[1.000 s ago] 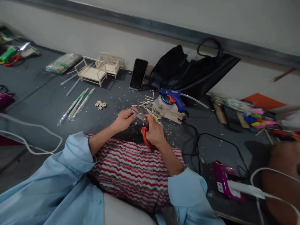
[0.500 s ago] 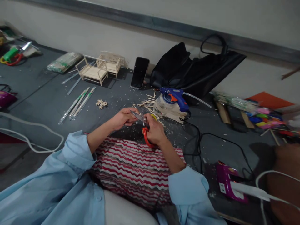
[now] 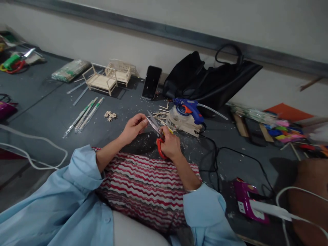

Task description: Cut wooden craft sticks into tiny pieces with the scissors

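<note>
My right hand (image 3: pixel 170 145) grips the red handles of a pair of scissors (image 3: pixel 156 131), whose steel blades point up and left. My left hand (image 3: pixel 133 127) is closed in a pinch just left of the blade tips, holding something too small to make out. Both hands hover over a dark mat (image 3: pixel 51 112) strewn with wood chips, above my striped red and white lap cloth (image 3: pixel 146 188). A pile of thin wooden sticks (image 3: pixel 160 114) lies just beyond the blades.
A blue glue gun (image 3: pixel 191 109) rests on a tape roll to the right, its black cord trailing toward me. Behind are a phone (image 3: pixel 151 82), a black bag (image 3: pixel 210 80), two small stick-built benches (image 3: pixel 102 80), wrapped stick bundles (image 3: pixel 85 113), wooden snowflakes (image 3: pixel 110 115) and a purple power strip (image 3: pixel 247 200).
The scissors' blades have swung upward and now point more steeply up and left. My left hand's pinch stays by the blade tips. The view shifted slightly.
</note>
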### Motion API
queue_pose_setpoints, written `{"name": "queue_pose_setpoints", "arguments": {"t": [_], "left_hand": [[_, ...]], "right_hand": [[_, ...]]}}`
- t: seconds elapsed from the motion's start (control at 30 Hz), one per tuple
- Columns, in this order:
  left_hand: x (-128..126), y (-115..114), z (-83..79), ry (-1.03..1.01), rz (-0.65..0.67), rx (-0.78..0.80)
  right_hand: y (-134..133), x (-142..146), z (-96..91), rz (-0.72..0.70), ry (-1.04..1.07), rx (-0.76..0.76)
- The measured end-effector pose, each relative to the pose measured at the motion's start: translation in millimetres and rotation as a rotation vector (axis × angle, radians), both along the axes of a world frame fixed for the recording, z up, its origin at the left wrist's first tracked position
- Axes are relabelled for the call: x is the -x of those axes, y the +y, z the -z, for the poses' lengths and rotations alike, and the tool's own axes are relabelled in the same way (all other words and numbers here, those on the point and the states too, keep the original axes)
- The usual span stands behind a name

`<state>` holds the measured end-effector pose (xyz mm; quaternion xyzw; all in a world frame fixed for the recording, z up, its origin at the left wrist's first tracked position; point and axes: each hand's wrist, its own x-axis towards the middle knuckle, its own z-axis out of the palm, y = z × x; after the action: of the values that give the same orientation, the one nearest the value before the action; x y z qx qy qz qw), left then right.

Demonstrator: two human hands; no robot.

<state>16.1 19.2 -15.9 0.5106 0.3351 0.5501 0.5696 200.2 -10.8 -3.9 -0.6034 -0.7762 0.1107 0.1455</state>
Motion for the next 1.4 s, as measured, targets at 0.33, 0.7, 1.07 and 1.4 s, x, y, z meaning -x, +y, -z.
{"name": "queue_pose_setpoints", "arguments": {"t": [0.33,0.7,1.07,1.4], "left_hand": [[1,0,-9.1,-0.114,-0.047,0.072],[2,-2,-12.6,-0.055,-0.034,0.010],[4,-4,-14.2,0.017,-0.043,-0.041],[2,-5,-16.3,0.018,-0.008,-0.021]], "right_hand": [[-3,3,-3.0,0.017,0.075,-0.018],[-4,4,-3.7,-0.027,0.068,-0.002],[-7,5,-4.3,-0.029,0.105,0.029],[-8,5,-4.5,-0.020,0.108,0.036]]}}
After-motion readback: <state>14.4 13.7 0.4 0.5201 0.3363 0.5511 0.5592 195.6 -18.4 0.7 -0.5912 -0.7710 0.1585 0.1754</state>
